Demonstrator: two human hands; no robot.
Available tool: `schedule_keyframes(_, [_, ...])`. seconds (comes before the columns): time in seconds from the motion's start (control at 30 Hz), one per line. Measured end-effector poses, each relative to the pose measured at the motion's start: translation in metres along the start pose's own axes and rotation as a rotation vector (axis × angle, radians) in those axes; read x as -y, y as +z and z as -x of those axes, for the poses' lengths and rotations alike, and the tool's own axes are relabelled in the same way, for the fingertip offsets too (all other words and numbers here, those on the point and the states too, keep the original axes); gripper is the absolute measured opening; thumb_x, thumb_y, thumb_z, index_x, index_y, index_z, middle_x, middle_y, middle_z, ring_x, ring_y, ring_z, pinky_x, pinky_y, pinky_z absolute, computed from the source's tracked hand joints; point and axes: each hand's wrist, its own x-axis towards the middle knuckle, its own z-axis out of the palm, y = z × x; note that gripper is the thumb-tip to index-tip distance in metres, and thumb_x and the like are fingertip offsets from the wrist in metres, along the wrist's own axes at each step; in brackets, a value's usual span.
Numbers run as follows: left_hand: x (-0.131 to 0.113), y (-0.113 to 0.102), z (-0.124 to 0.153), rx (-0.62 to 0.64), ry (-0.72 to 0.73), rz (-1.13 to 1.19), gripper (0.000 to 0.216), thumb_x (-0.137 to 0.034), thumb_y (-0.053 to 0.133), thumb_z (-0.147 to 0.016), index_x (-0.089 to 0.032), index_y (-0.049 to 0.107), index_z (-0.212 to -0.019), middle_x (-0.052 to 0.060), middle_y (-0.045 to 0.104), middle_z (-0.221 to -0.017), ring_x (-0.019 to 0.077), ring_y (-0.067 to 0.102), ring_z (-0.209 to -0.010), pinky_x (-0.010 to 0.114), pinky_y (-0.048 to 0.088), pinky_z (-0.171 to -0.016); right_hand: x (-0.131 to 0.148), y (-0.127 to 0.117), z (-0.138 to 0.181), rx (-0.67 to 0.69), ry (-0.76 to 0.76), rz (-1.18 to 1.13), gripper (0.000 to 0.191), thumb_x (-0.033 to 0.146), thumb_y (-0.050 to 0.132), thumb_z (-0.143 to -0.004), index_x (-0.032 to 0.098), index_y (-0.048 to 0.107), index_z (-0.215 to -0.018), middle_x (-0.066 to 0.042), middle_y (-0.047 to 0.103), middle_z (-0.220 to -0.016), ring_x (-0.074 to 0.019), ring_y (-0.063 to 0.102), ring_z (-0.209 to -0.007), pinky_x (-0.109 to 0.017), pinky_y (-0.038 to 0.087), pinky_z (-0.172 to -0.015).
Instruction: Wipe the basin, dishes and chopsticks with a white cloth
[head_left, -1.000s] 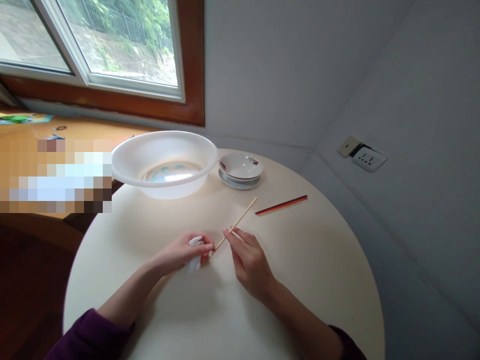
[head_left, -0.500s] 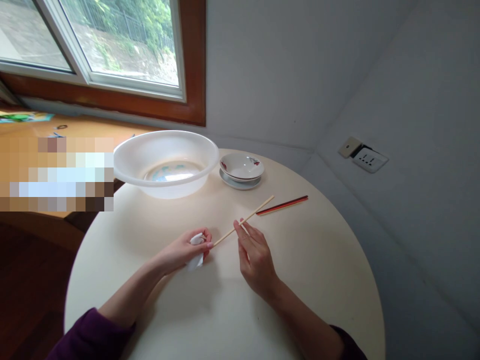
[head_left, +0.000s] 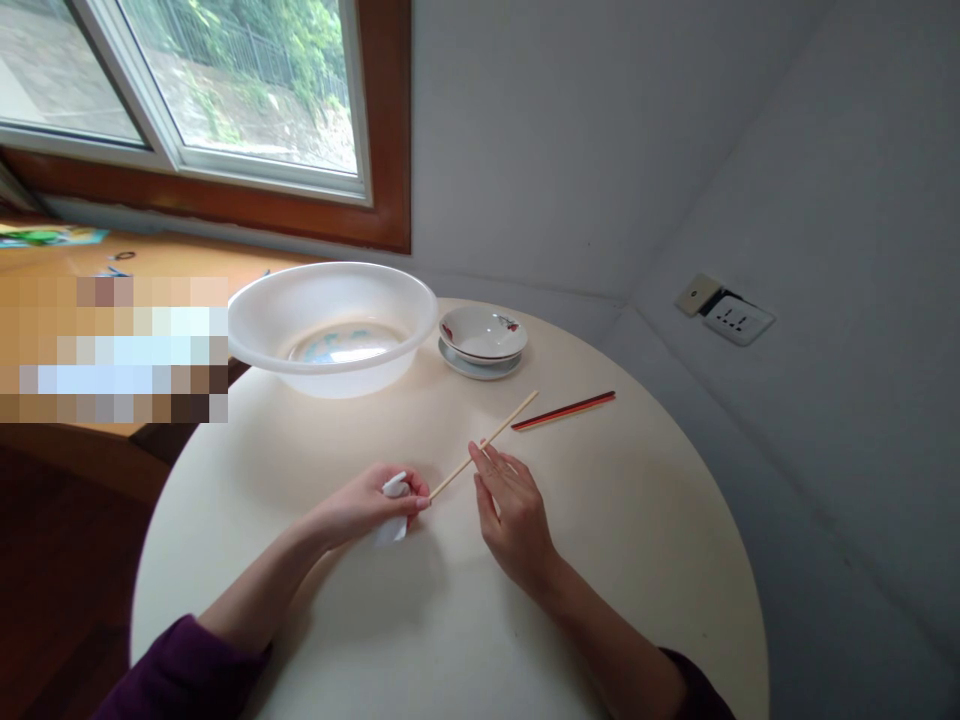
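A pale wooden chopstick (head_left: 514, 419) slants up and to the right above the table, held between my two hands. My left hand (head_left: 377, 500) is closed round a crumpled white tissue (head_left: 391, 535), its thumb and fingers at the chopstick's lower end. Near the stick's middle, the fingertips of my right hand (head_left: 514, 505) pinch it, the other fingers held close together. Beyond the right hand, several chopsticks (head_left: 566, 410) in dark red, orange-red and pale wood colours lie side by side on the round white table (head_left: 615, 600).
A large translucent white basin (head_left: 259, 353) stands at the table's back left. Beside it a white bowl (head_left: 482, 335) with red decoration rests on a plate (head_left: 480, 369). A wooden desk (head_left: 172, 250) adjoins at left under the window. Walls with a socket (head_left: 739, 318) border the right.
The chopstick has shifted slightly, its upper tip moving a little to the left. My left hand has moved slightly right and down; my right hand is nearly still.
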Motion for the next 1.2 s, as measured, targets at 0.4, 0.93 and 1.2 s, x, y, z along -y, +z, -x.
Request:
schedule_keyframes(0.4, [-0.007,0.001,0.002,0.0,-0.01,-0.062,0.027,-0.042,0.061,-0.069,-0.016,0.057,-0.07,-0.002,0.054,-0.056,0.0106,0.046,-0.052,0.022,0.034,-0.051,-0.003,-0.009,-0.007,-0.058,0.042,0.018,0.008,0.014,0.057,-0.082,0.018,0.063,-0.085,0.0,0.067,-0.067,-0.0138,0.06,-0.066,-0.031,0.036,-0.069])
schedule_keyframes(0.93, [-0.005,0.001,0.002,-0.045,-0.044,-0.035,0.029,-0.045,0.061,-0.068,-0.016,0.058,-0.071,-0.003,0.053,-0.054,0.0102,0.045,-0.049,0.022,0.032,-0.048,-0.016,-0.009,-0.003,-0.001,0.001,-0.044,0.01,0.019,0.054,-0.086,0.019,0.064,-0.087,-0.001,0.068,-0.068,-0.0133,0.061,-0.062,-0.03,0.038,-0.067])
schedule_keyframes(1.2, [-0.008,0.003,0.002,-0.053,-0.045,-0.032,0.027,-0.042,0.062,-0.066,-0.016,0.057,-0.069,-0.003,0.053,-0.053,0.0103,0.044,-0.048,0.022,0.031,-0.047,-0.015,-0.009,-0.004,-0.004,0.003,-0.064,0.007,0.021,0.057,-0.084,0.019,0.063,-0.087,-0.001,0.071,-0.073,-0.0133,0.064,-0.066,-0.031,0.037,-0.073])
